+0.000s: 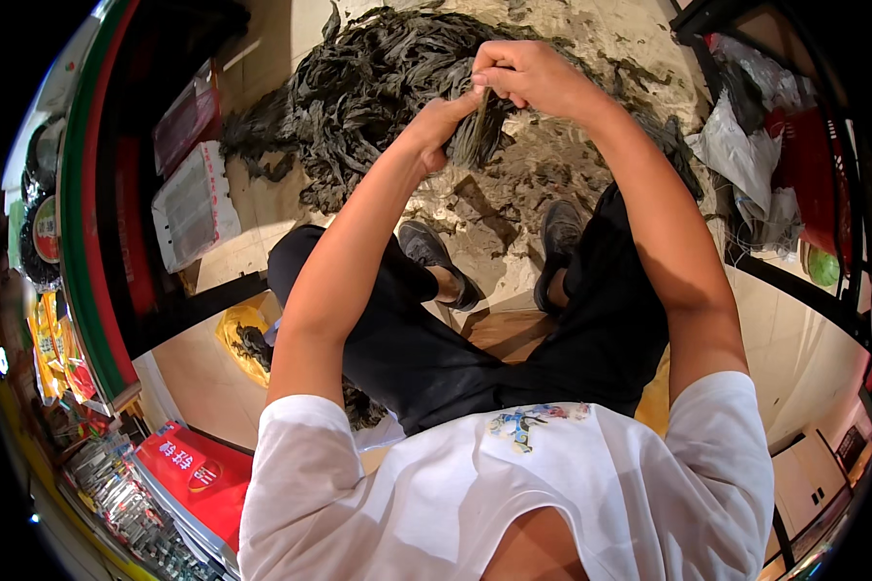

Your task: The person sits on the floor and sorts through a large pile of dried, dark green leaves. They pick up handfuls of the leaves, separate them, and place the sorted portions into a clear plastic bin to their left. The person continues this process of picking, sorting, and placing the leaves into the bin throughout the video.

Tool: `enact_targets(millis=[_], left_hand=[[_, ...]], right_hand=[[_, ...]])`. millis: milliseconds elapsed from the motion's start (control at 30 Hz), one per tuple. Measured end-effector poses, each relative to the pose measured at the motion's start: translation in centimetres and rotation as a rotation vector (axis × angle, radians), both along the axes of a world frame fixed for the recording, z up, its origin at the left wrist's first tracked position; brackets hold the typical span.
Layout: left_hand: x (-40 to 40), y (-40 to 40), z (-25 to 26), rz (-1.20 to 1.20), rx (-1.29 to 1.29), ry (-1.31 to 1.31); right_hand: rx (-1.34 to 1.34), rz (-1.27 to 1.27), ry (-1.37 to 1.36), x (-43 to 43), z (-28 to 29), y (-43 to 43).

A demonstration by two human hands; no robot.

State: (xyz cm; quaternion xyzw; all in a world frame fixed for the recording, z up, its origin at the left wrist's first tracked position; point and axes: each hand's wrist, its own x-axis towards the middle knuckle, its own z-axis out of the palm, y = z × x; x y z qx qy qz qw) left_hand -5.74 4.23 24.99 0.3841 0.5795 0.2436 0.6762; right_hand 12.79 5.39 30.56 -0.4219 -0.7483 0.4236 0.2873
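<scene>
A small bundle of long, dark, wrinkled strips (pixel 474 138), leaf-like or seaweed-like, hangs between my hands. My left hand (pixel 442 127) holds it from the left side, its thumb reaching up to the top end; its other fingers are mostly hidden. The fingertips of my right hand (pixel 522 76) pinch that top end, close against the left thumb. Behind and below both hands, a large heap of the same dark strips (pixel 363 94) spreads over the floor.
Loose dark scraps (pixel 552 163) litter the pale floor sheet between my shoes (pixel 432 254). On the left are a white carton (pixel 196 207) and a yellow bag (pixel 243 334) with dark strips. White plastic bags (pixel 741 152) lie by a black frame on the right.
</scene>
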Motion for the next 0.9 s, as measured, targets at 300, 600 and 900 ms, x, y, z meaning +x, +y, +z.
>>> enact_targets(millis=[300,600,900], left_hand=[[-0.3,-1.1,0.9,-0.086,-0.178,-0.458],[-0.1,-2.0,4.5,-0.206,-0.186,-0.212],[-1.6,-1.6,7.3,-0.067,-0.183,-1.113]], right_hand=[[0.154,-0.005,-0.016,0.7,-0.2,-0.1],[0.247,-0.117,0.142,0.8,-0.6,1.4],[-0.322,0.236,0.812,-1.4,-5.0,1.3]])
